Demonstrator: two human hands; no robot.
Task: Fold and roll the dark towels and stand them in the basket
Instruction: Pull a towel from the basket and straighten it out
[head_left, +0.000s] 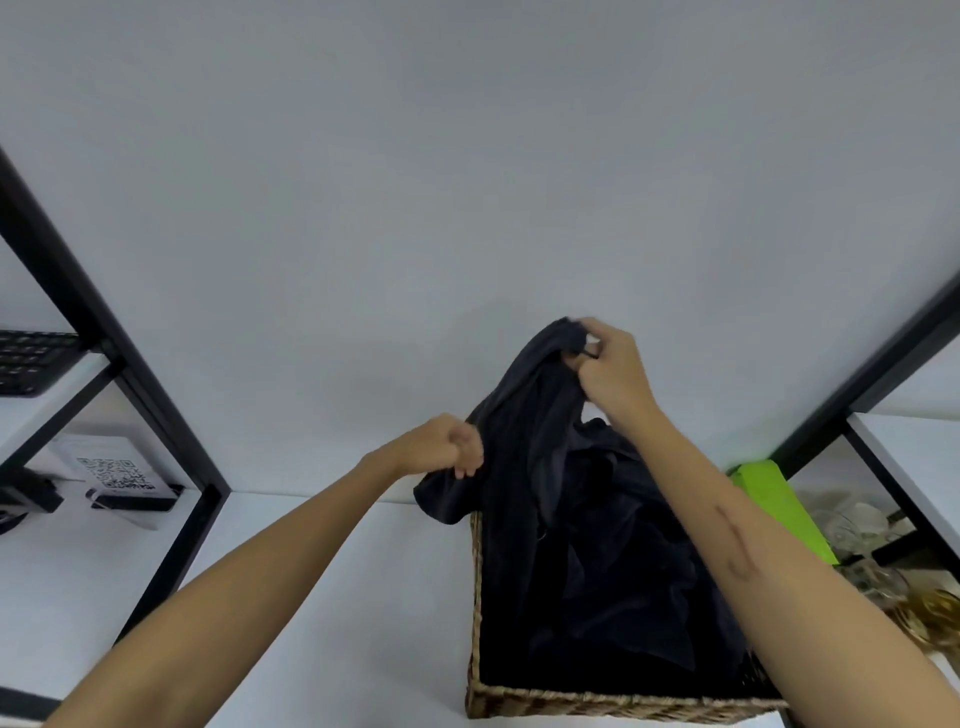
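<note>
A dark towel (524, 415) hangs lifted above a woven basket (597, 702) on the white table. My right hand (610, 364) pinches the towel's top corner, raised in front of the wall. My left hand (447, 447) grips the towel's lower left edge, level with the basket's far rim. More dark towels (623, 582) lie crumpled inside the basket, filling it. Part of the lifted towel drapes over the basket's left far corner.
A black-framed shelf (130, 374) stands at the left with a keyboard (31, 358) and a QR-code card (111, 473). At the right, another black frame (872, 374), a green object (774, 504) and glassware (852, 530). White tabletop (322, 597) lies left of the basket.
</note>
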